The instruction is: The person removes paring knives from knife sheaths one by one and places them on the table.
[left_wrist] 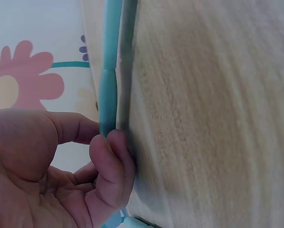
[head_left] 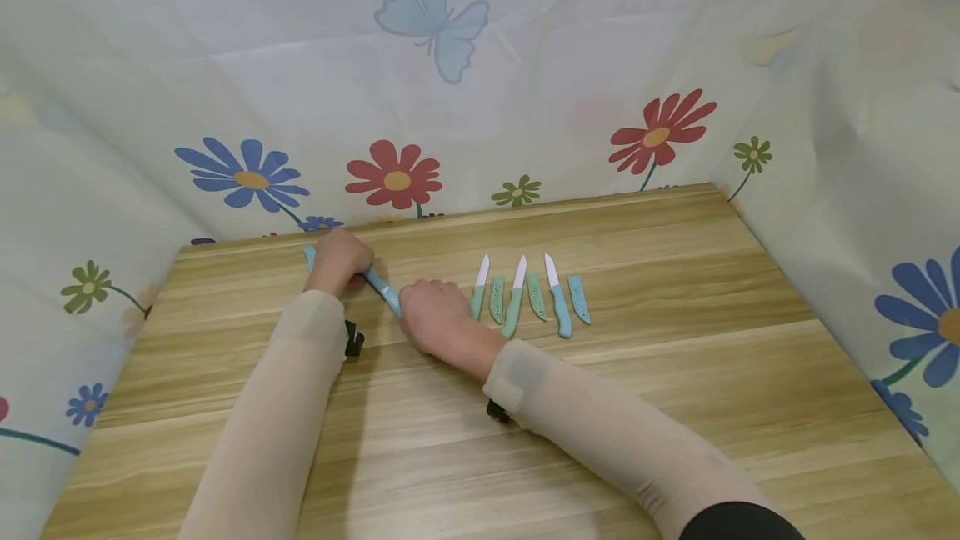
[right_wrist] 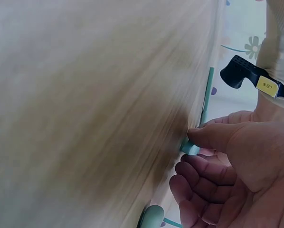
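Note:
A slim blue paring knife (head_left: 381, 286), its blade hidden, lies slanted between my two hands, with a seam across its length. My left hand (head_left: 343, 259) pinches the far end between thumb and fingertips; in the left wrist view that hand (left_wrist: 85, 161) grips the lower end of the knife (left_wrist: 109, 95). The near end is pinched by my right hand (head_left: 438, 315), where a blue tip of the knife (right_wrist: 189, 146) shows between thumb and fingers in the right wrist view. Another blue piece (head_left: 310, 257) lies just left of my left hand, mostly hidden.
Right of my hands lie a green knife (head_left: 480, 286), a second green knife (head_left: 516, 298) and a blue knife (head_left: 558, 298), blades bare. Beside them are two green sheaths (head_left: 497, 300) and a blue sheath (head_left: 578, 300). A flowered curtain (head_left: 525, 65) borders the wooden table (head_left: 675, 407).

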Action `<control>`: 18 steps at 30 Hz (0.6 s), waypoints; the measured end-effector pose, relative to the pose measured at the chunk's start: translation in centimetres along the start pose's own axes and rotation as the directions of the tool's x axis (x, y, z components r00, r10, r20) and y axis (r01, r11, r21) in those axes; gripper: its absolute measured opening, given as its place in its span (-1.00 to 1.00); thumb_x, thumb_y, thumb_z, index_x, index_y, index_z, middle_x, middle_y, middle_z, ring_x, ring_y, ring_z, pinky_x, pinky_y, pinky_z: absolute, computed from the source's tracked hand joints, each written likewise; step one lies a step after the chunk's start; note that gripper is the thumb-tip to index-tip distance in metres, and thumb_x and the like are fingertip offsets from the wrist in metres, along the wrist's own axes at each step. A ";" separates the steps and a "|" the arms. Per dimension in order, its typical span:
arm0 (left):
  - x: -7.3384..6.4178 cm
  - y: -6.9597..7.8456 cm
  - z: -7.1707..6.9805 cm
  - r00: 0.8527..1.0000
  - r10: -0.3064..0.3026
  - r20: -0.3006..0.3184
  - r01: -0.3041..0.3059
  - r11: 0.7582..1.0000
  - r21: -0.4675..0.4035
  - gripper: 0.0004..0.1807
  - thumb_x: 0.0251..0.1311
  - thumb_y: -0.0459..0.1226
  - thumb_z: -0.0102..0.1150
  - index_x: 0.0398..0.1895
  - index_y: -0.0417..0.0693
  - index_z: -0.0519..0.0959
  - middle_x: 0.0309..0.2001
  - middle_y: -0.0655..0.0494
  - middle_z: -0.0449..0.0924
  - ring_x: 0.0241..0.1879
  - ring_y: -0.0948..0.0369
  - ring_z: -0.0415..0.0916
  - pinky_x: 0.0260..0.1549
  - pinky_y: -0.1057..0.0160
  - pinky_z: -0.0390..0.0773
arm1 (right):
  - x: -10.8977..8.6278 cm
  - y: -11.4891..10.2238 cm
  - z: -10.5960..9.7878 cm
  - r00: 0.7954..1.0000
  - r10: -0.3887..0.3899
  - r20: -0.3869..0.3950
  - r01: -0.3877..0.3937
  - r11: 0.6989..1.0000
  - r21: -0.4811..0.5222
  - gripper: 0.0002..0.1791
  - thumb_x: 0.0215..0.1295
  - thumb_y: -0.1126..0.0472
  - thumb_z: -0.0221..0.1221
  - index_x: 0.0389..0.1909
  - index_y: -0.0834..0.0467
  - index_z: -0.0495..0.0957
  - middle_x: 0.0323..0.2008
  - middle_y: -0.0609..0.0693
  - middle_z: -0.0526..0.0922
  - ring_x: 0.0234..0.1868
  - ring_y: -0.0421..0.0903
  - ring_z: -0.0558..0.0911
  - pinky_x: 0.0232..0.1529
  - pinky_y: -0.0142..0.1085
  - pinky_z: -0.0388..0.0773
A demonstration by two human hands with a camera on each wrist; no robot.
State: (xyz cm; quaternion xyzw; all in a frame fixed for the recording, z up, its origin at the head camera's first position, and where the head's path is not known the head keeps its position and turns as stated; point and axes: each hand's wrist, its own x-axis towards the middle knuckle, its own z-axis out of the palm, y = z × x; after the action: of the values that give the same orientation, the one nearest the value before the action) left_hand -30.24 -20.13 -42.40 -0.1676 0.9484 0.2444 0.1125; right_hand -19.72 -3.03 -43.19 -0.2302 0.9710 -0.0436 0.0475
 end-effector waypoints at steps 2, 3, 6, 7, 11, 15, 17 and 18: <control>-0.1 -0.1 -0.2 1.000 0.013 -0.006 -0.013 1.000 -0.013 -0.88 0.13 -0.40 -0.04 -0.51 -0.22 0.47 -0.66 -0.02 0.56 -0.68 0.16 0.64 -0.76 0.37 0.48 | 0.0 0.1 0.0 1.000 0.019 -0.002 -0.019 1.000 0.005 -0.75 0.51 0.03 0.23 -0.39 0.02 0.57 -0.49 -0.08 0.57 -0.48 -0.14 0.55 -0.43 -0.20 0.53; -0.2 -0.1 -0.3 1.000 0.025 -0.007 -0.025 1.000 -0.020 -0.87 0.13 -0.38 -0.03 -0.52 -0.21 0.47 -0.67 0.00 0.56 -0.69 0.17 0.63 -0.76 0.37 0.47 | 0.0 0.1 -0.1 1.000 0.030 -0.003 -0.030 1.000 0.005 -0.75 0.50 0.03 0.24 -0.40 0.02 0.57 -0.49 -0.08 0.57 -0.48 -0.14 0.55 -0.44 -0.20 0.53; -0.4 -0.2 -0.6 0.999 0.043 -0.009 -0.043 0.997 -0.063 -0.86 0.14 -0.35 0.00 -0.53 -0.19 0.46 -0.71 0.03 0.56 -0.71 0.18 0.61 -0.76 0.37 0.46 | 0.0 0.5 -0.4 0.998 0.055 0.000 -0.055 0.998 0.016 -0.75 0.48 0.03 0.25 -0.41 0.02 0.57 -0.51 -0.09 0.57 -0.50 -0.14 0.55 -0.43 -0.19 0.54; -0.5 -0.2 -0.8 0.999 0.047 -0.009 -0.048 0.995 -0.083 -0.86 0.15 -0.34 0.01 -0.52 -0.20 0.46 -0.71 0.02 0.57 -0.71 0.17 0.62 -0.76 0.37 0.46 | -0.1 0.6 -0.5 0.998 0.062 -0.001 -0.062 0.998 0.019 -0.74 0.48 0.03 0.25 -0.42 0.02 0.57 -0.52 -0.09 0.57 -0.51 -0.14 0.55 -0.43 -0.19 0.54; -0.8 -0.2 -1.2 0.999 0.050 -0.007 -0.050 0.982 -0.182 -0.84 0.22 -0.31 0.06 -0.43 -0.26 0.48 -0.70 0.02 0.58 -0.66 0.13 0.68 -0.60 0.27 0.65 | -0.5 1.5 -1.3 0.997 0.068 -0.024 -0.067 0.996 0.055 -0.73 0.47 0.04 0.26 -0.45 0.02 0.57 -0.52 -0.09 0.58 -0.50 -0.14 0.55 -0.42 -0.19 0.55; -1.6 -0.2 -1.5 0.997 0.081 -0.020 -0.083 0.968 -0.236 -0.82 0.29 -0.28 0.08 -0.38 -0.27 0.49 -0.72 0.06 0.57 -0.61 0.10 0.72 -0.42 0.15 0.75 | -1.2 2.3 -1.9 0.995 0.076 -0.061 -0.069 0.992 0.106 -0.75 0.45 0.05 0.30 -0.43 0.03 0.56 -0.50 -0.10 0.59 -0.47 -0.13 0.56 -0.35 -0.16 0.55; -2.0 -0.2 -1.5 0.994 0.108 -0.034 -0.113 0.960 -0.256 -0.79 0.32 -0.27 0.08 -0.38 -0.27 0.52 -0.74 0.09 0.56 -0.63 0.11 0.70 -0.40 0.13 0.75 | -1.5 2.7 -2.1 0.994 0.079 -0.077 -0.069 0.989 0.133 -0.75 0.45 0.05 0.31 -0.41 0.04 0.56 -0.50 -0.09 0.59 -0.47 -0.12 0.56 -0.35 -0.16 0.56; -2.1 -0.3 -1.5 0.992 0.120 -0.043 -0.127 0.956 -0.266 -0.77 0.34 -0.26 0.08 -0.38 -0.28 0.53 -0.75 0.10 0.56 -0.64 0.14 0.69 -0.41 0.13 0.75 | -1.6 2.9 -2.2 0.993 0.081 -0.085 -0.068 0.987 0.145 -0.75 0.44 0.05 0.32 -0.41 0.05 0.56 -0.50 -0.09 0.59 -0.47 -0.11 0.56 -0.36 -0.16 0.56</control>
State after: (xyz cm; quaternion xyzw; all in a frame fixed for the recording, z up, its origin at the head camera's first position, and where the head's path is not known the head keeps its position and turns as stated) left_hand -28.40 -20.60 -40.60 -0.1250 0.9167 0.3746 0.0607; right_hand -19.81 0.42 -41.24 -0.1875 0.9745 -0.1213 0.0213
